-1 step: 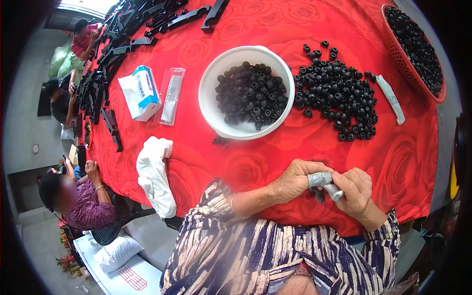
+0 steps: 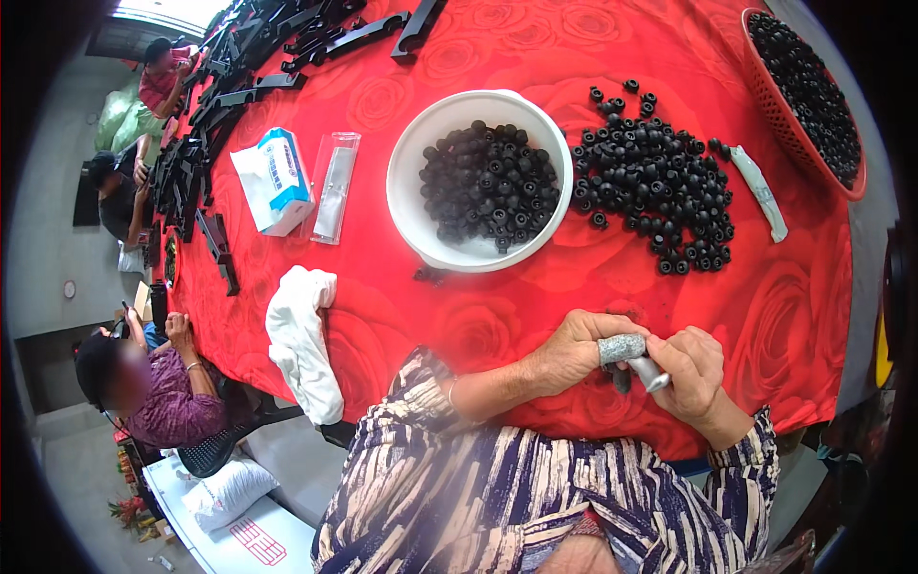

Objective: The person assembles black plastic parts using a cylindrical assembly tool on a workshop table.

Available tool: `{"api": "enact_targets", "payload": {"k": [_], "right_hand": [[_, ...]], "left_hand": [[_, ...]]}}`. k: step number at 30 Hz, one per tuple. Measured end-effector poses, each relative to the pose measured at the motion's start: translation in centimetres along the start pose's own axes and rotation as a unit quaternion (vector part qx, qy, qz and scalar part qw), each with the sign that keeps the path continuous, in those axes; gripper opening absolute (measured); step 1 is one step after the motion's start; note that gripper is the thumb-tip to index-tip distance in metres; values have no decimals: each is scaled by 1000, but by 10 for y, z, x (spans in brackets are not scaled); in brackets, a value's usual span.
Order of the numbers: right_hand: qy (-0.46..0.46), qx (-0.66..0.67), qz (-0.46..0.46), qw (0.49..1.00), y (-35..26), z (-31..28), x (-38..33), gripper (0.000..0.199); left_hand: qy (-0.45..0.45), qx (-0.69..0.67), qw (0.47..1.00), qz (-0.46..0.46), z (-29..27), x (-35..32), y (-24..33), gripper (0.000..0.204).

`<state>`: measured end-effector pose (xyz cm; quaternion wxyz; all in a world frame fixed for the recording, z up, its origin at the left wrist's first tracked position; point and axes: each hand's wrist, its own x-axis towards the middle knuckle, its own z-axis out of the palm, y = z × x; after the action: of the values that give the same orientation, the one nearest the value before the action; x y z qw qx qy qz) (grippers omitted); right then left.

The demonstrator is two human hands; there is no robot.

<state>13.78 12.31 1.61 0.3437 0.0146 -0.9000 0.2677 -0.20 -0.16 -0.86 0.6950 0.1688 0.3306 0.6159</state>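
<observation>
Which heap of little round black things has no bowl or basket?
The middle heap, on the red tablecloth; the others sit in the white bowl and red basket.

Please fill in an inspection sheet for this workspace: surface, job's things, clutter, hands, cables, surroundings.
Surface: red rose-patterned tablecloth.
Job's things: grey speckled band and silver rounded piece at the hands; small hollow black pieces in a white round plastic bowl; loose heap of black pieces right of it; filled red perforated plastic basket farther right.
Clutter: blue-and-white box, flat clear plastic packet, crumpled white cloth, narrow pale wrapper; long black parts, upper left.
Left hand: at the band; worn or held, unclear.
Right hand: fingers curled beside the silver piece; grip unclear.
Cables: nothing seen on the table.
Surroundings: purple-clad co-worker at left; others beyond.
</observation>
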Motion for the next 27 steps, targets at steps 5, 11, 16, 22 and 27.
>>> {"api": "enact_targets", "payload": {"k": [5, 11, 16, 22, 27], "right_hand": [[1, 3, -7, 1000, 2, -10, 4, 25], [63, -7, 54, 997, 12, -15, 5, 25], [53, 20, 44, 997, 17, -13, 1, 27], [35, 12, 56, 998, 15, -12, 3, 25], [10, 10, 66, 998, 15, -12, 0, 23]], "left_hand": [[61, 148, 987, 22, 16, -8, 26, 21], [314, 550, 626, 455, 17, -27, 97, 31], [402, 647, 515, 393, 5, -27, 113, 37], [208, 772, 522, 298, 27, 8, 61, 33], [257, 828, 429, 252, -12, 51, 52, 25]]}}
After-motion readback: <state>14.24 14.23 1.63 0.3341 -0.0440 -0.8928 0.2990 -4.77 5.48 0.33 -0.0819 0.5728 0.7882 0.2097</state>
